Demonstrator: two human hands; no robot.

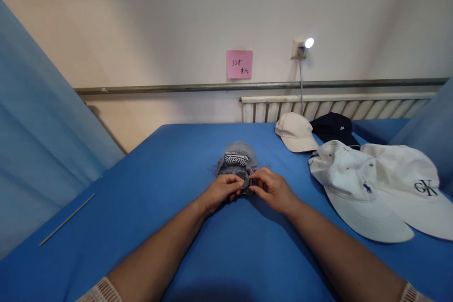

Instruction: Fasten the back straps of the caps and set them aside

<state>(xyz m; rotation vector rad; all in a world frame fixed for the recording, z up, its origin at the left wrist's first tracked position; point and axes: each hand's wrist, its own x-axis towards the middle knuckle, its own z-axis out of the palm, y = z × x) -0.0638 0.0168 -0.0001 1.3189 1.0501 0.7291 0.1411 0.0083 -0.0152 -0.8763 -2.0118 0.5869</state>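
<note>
A grey cap [236,159] with white lettering lies on the blue table [159,188], its back strap turned toward me. My left hand [222,190] is closed in a pinch on the strap at the cap's near edge. My right hand [271,188] pinches the same strap from the other side. The two sets of fingertips almost meet over the strap. Both forearms reach in from the bottom of the view.
To the right lie two white caps [357,188] [410,184], with a beige cap [295,132] and a dark navy cap [334,126] behind them. A thin stick [67,219] rests at the table's left edge. Blue fabric [38,141] hangs left; a radiator and pink note [239,64] are on the wall.
</note>
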